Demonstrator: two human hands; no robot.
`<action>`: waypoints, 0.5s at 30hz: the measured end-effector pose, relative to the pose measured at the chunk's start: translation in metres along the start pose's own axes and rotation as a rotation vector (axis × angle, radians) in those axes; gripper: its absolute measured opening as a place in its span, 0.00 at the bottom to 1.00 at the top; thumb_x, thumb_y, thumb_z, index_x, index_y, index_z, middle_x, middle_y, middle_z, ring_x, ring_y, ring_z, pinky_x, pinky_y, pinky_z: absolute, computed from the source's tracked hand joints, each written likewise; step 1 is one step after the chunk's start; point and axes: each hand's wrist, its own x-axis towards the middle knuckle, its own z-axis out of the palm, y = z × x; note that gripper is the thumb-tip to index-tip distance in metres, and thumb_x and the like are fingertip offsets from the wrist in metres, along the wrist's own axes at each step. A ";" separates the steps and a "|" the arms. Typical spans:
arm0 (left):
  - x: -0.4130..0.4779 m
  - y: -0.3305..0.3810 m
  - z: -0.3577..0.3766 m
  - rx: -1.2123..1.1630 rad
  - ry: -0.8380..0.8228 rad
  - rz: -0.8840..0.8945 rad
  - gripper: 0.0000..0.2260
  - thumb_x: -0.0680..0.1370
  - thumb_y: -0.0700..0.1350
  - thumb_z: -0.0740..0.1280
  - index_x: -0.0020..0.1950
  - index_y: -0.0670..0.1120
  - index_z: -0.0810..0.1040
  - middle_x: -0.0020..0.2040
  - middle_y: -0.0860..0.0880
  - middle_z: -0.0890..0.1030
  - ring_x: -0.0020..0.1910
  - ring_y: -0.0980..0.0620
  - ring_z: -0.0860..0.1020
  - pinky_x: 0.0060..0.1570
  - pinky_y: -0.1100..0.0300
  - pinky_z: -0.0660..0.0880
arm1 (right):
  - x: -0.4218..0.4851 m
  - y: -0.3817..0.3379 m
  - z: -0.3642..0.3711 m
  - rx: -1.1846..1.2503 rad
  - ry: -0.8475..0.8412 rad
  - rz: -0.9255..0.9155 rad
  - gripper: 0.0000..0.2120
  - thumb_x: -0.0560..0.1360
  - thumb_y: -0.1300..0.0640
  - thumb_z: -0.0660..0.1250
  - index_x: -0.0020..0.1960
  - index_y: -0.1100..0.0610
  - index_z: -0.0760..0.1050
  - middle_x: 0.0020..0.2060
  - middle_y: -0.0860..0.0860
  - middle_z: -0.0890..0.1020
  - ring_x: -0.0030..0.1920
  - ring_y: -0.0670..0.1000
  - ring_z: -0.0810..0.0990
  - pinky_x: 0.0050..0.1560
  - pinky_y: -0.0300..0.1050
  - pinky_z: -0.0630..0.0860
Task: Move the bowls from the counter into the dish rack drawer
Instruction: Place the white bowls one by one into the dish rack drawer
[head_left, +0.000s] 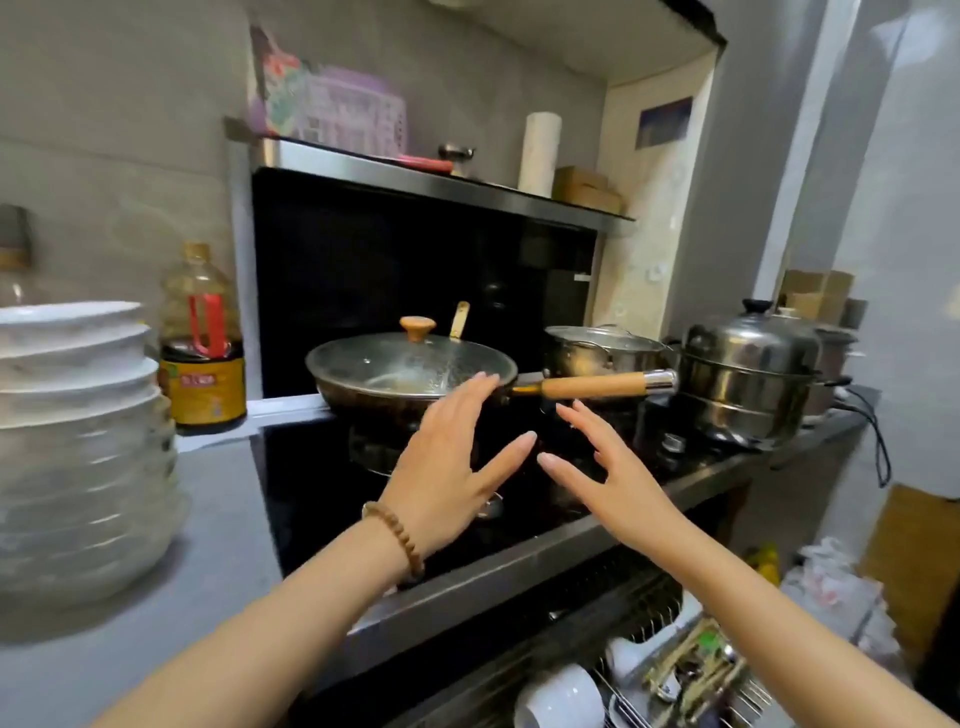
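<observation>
Bowls (78, 415) are stacked upright on the counter (218, 545), at the left edge of the frame. Your left hand (452, 467) and right hand (613, 478) hover over the stove (311, 467) mid-frame, both empty with fingers spread and relaxed. The stack lies left of your fingers, and the left hand is nearer. The drawer (652, 610) is open at lower right, the opposite way.
</observation>
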 end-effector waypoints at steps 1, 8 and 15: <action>0.005 -0.001 -0.014 0.038 0.016 0.005 0.36 0.70 0.70 0.52 0.74 0.54 0.56 0.74 0.56 0.60 0.71 0.64 0.54 0.68 0.65 0.52 | 0.005 -0.009 0.005 0.008 -0.001 -0.020 0.37 0.66 0.34 0.62 0.73 0.40 0.59 0.76 0.39 0.55 0.74 0.40 0.54 0.74 0.47 0.57; 0.004 -0.032 -0.157 0.363 0.176 -0.064 0.39 0.69 0.69 0.54 0.76 0.51 0.53 0.77 0.51 0.56 0.75 0.53 0.53 0.74 0.51 0.54 | 0.057 -0.106 0.072 0.140 -0.132 -0.238 0.39 0.63 0.31 0.62 0.72 0.38 0.59 0.75 0.37 0.55 0.74 0.39 0.54 0.73 0.46 0.57; -0.029 -0.075 -0.249 0.550 0.240 -0.217 0.41 0.69 0.70 0.55 0.76 0.50 0.53 0.77 0.50 0.56 0.76 0.50 0.53 0.74 0.50 0.54 | 0.094 -0.169 0.149 0.212 -0.263 -0.318 0.29 0.72 0.40 0.65 0.71 0.38 0.61 0.75 0.39 0.55 0.74 0.42 0.56 0.68 0.39 0.59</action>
